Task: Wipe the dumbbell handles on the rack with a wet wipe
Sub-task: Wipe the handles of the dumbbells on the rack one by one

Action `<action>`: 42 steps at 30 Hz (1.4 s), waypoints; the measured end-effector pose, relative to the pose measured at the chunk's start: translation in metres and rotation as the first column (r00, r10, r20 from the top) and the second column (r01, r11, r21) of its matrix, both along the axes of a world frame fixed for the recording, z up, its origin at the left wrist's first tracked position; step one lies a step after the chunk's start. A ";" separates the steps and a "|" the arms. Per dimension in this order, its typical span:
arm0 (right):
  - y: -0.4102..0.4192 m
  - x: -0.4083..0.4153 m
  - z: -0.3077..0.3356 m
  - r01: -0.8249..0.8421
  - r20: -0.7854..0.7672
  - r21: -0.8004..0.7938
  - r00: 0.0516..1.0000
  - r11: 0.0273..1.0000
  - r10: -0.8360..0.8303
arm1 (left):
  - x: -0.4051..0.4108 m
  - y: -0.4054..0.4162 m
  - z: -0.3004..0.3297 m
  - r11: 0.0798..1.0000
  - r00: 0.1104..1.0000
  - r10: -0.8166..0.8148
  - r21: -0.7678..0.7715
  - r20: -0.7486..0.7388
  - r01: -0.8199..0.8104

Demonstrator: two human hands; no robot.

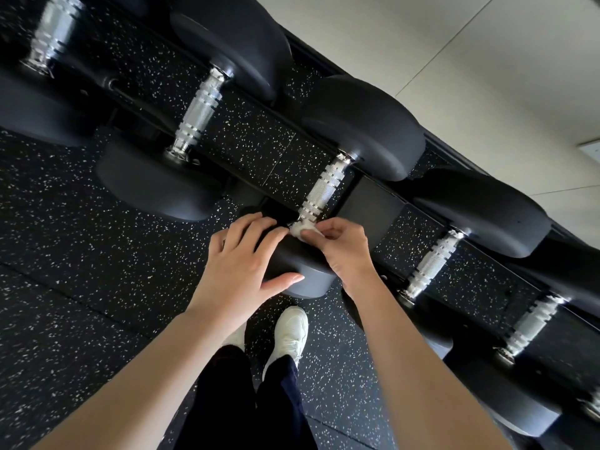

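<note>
Right hand: pinching wipe against handle end, scrubbing.
Left hand: open, flat on weight, steadying.

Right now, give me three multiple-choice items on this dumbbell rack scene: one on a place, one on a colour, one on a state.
1. Where is the crumpled white wet wipe?
A. at the near end of the knurled chrome dumbbell handle
B. on the speckled floor
C. on the shoe

2. What colour are the rounded rubber dumbbell heads?
A. red
B. black
C. yellow

3. What is the left hand doing?
A. pinching the wipe
B. hanging clear
C. resting spread open on a dumbbell head

Answers: 1 A, the wipe sits against that handle's near end; 2 B, every head is black; 3 C, its fingers lie flat while the right hand pinches the wipe.
</note>
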State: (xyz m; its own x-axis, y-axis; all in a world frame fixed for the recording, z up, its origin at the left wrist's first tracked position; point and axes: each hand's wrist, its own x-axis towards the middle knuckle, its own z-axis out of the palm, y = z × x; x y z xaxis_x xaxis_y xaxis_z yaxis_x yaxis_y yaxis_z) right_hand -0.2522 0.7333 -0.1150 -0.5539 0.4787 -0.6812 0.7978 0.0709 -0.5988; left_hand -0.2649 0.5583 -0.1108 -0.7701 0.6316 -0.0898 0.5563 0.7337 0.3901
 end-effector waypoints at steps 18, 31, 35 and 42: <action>0.021 -0.042 -0.006 0.522 -0.257 -0.204 0.788 0.828 -0.560 | 0.000 0.001 0.000 1.000 1.000 -0.006 0.000 -0.007 0.006; 0.033 -0.055 -0.012 0.442 -0.229 -0.629 0.681 0.639 -0.696 | 0.000 0.000 -0.002 1.000 1.000 -0.004 0.010 -0.006 0.004; 0.045 -0.051 -0.021 0.306 -0.225 -0.710 0.755 0.635 -0.616 | 0.001 0.001 -0.002 1.000 1.000 0.001 0.026 -0.005 -0.001; 0.056 -0.044 -0.025 0.163 -0.197 -0.784 0.850 0.599 -0.489 | 0.003 0.001 -0.004 1.000 1.000 0.007 0.022 0.006 -0.007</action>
